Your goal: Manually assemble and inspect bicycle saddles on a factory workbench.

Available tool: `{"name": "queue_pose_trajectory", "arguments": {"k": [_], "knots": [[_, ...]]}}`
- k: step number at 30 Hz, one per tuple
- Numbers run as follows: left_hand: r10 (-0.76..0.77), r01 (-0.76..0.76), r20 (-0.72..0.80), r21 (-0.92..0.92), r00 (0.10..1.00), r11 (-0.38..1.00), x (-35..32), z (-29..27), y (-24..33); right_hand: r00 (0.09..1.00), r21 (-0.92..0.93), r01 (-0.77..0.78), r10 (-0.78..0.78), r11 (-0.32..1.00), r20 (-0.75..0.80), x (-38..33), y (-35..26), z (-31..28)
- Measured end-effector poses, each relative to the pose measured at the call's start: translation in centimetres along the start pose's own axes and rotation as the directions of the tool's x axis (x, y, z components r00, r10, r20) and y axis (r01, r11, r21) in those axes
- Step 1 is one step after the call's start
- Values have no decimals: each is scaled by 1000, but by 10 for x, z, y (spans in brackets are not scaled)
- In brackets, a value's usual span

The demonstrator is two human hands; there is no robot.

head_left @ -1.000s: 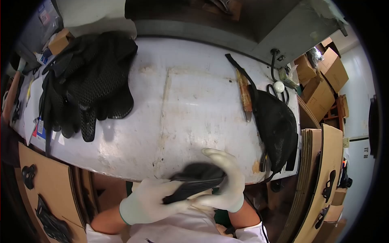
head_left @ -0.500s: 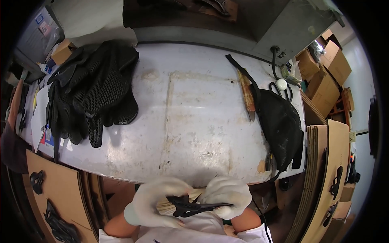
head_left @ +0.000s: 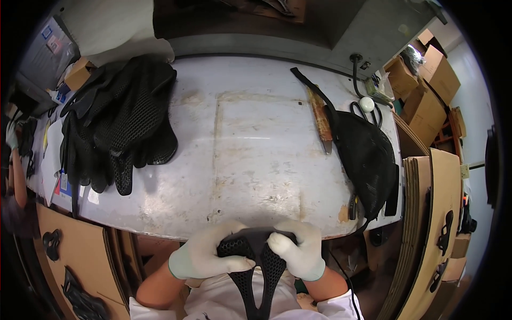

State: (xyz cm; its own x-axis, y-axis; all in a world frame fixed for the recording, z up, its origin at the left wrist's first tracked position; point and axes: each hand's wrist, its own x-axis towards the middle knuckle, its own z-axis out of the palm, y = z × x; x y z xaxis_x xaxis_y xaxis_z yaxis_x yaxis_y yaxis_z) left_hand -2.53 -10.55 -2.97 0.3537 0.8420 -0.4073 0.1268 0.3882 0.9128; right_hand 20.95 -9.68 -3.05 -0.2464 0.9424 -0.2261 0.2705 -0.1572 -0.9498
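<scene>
My left hand [head_left: 210, 255] and my right hand [head_left: 300, 252], both in white knit gloves, are closed round the wide end of a black bicycle saddle cover [head_left: 273, 271]. It has a honeycomb surface and a long slot down its middle. Its two strips run together into a narrow nose that points down toward my body. My thumbs press on its upper face, and the other fingers are mostly hidden behind it. The cover is held up just in front of the table's near edge.
On the white worn table [head_left: 256, 154] lies a heap of black honeycomb-mesh pieces [head_left: 120, 117] at left. At right are a black bag [head_left: 365, 160], a brown-handled tool [head_left: 321, 120] and a white ball [head_left: 367, 104]. Cardboard [head_left: 440, 197] stands beside the table. Another person's gloved hand [head_left: 12, 136] shows far left.
The saddle cover, seen nearly edge-on before, is now turned with its honeycomb face in view and its nose toward me. Both hands have shifted to its wide end. A co-worker's hand has appeared far left.
</scene>
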Motion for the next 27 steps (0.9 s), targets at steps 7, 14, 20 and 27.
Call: {"name": "queue_pose_trajectory", "arguments": {"k": [7,14,20,27], "knots": [[108,-78,-285,115,952,990,20,-1,-15,872,-539,348,-476,768,-115,14,28,12],[181,-120,-481,155,858,981,11,17,-47,916,-669,391,-201,632,346,-23,-8,41],[395,-252,-467,341,791,906,6,20,-69,941,-641,337,-222,690,255,-23,-15,57],[499,-362,-486,352,717,863,1,24,-92,932,-574,356,-322,738,165,-9,-11,71]]}}
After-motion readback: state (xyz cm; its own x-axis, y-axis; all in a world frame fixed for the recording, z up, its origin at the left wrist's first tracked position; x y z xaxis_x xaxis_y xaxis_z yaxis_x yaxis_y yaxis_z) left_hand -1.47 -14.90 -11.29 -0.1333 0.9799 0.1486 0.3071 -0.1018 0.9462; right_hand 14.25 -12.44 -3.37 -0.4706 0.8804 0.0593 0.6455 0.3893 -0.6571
